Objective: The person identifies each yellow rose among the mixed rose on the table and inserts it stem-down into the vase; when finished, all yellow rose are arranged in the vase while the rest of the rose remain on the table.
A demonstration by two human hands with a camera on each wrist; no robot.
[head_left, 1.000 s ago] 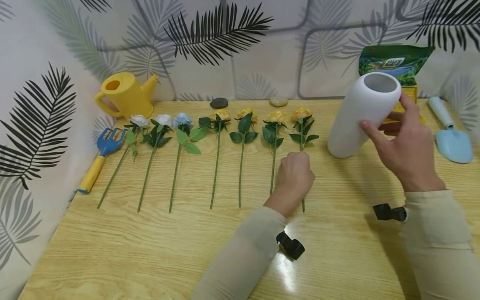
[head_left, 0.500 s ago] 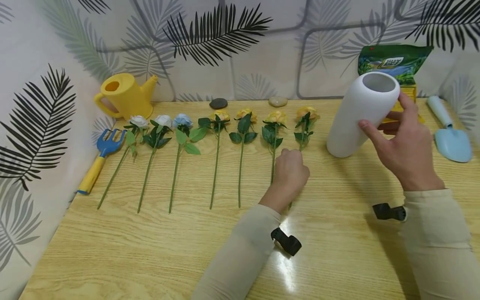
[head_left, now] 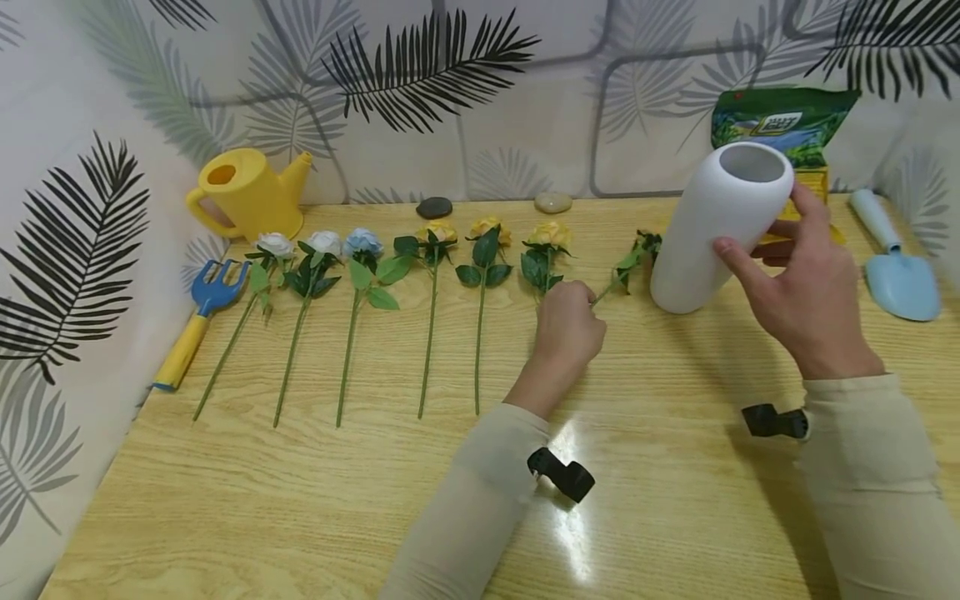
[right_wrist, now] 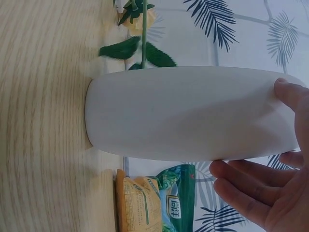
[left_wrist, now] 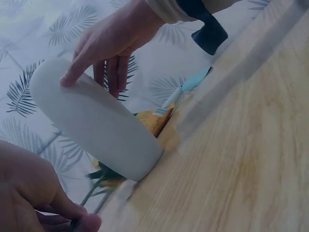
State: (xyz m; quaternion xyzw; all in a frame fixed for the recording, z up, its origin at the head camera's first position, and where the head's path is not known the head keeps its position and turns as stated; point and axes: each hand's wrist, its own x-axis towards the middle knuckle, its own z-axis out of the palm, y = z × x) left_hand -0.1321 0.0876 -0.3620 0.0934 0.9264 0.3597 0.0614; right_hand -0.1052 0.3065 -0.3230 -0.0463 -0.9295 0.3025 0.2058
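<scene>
Head view: A knocked white vase (head_left: 708, 242) looks the likeliest mishap, should the leaves of the slanting yellow rose (head_left: 624, 271) snag on its wall. The neighboring yellow rose (head_left: 549, 237), its stem partly covered by a person's left hand (head_left: 566, 329), could also be dragged along the worktop (head_left: 300, 517) if that hand sweeps low. The slanting rose reaches up and to the right from the left hand's grip, its bloom mostly hidden behind the vase.

Left wrist view: A loose pinch might let the thin stem twist and swing the bloom off line. Thumb and finger close on the stem — ahead of them, the leaves pass behind the vase near its foot, whether touching it cannot be told.

Right wrist view: The right hand (right_wrist: 270, 188) grips the vase high up, thumb on one side, fingers on the other; held so far above the foot, it could tip under a careless push, perhaps toward the green-and-yellow pouch (right_wrist: 154, 203). The vase stands within that grip — the rose's leaves show at its opposite side.
</scene>
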